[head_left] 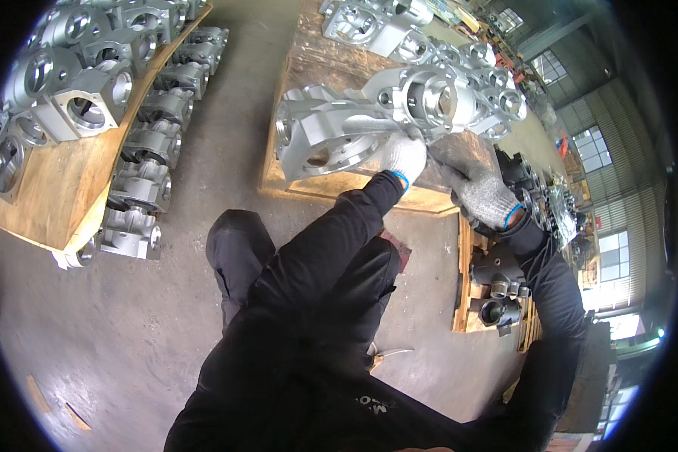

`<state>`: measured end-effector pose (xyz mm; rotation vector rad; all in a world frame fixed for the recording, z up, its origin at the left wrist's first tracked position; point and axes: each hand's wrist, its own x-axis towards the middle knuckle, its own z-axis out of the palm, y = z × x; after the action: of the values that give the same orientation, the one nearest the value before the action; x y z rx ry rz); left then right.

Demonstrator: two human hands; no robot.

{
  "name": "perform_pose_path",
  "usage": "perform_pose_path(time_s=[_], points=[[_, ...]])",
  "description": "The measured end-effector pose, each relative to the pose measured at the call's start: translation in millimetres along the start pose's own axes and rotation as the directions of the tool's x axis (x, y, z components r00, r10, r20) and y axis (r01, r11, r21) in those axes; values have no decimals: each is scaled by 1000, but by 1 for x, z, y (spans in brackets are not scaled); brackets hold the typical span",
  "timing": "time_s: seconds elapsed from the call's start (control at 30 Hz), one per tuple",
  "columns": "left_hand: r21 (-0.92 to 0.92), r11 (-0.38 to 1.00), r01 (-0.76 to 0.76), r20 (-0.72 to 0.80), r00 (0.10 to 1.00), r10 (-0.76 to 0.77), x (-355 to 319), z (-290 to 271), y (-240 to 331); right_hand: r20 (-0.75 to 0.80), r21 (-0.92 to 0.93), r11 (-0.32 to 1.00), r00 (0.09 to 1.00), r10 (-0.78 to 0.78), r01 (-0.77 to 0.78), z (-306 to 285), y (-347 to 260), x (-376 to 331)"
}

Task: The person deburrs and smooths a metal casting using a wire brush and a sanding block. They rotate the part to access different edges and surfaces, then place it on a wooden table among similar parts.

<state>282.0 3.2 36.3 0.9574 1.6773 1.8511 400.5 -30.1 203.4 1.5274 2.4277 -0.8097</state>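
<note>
My left hand (405, 156), in a white knit glove with a blue cuff edge, is closed at the near edge of a silver cast metal housing (331, 135). This housing has a wide round flange opening and sits at the near end of a wooden bench top (309, 64). Its fingers are partly hidden against the metal. My right hand (484, 194), in a grey knit glove, is just to the right, by the bench's near edge. Its darker fingers are bent together and point left; whatever is in them cannot be made out. A second housing (429, 102) with a round bore stands directly behind.
More silver housings (369, 30) crowd the bench's far part. At left, a wooden board (75, 181) carries several housings, with further castings (143, 184) stacked beside it. Dark castings (497, 271) rest on a wooden pallet (463, 301) at right. Concrete floor (151, 324) lies between.
</note>
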Motion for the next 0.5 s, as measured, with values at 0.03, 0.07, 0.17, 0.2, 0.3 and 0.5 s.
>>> perform_pose_path(time_s=[0.03,0.07,0.17,0.2,0.3,0.5], points=[[-93,994,59,73,996,-52,-2,-6,-1,-52,12,999,998,-44,45,3,2,0],[-145,981,130,72,990,-121,-3,-8,0,-10,16,998,998,-56,56,6,4,-1],[-202,942,269,58,963,-263,-11,-13,-4,10,-79,986,989,-146,146,11,7,-2],[-139,983,121,24,993,-119,-11,-11,-5,-22,-54,991,992,-126,125,12,7,-1],[71,997,-38,19,999,37,-5,1,-7,-22,22,1000,1000,-20,21,10,5,-2],[-403,884,237,92,972,-218,5,3,-22,-139,-464,760,810,-570,456,3,-7,-20]])
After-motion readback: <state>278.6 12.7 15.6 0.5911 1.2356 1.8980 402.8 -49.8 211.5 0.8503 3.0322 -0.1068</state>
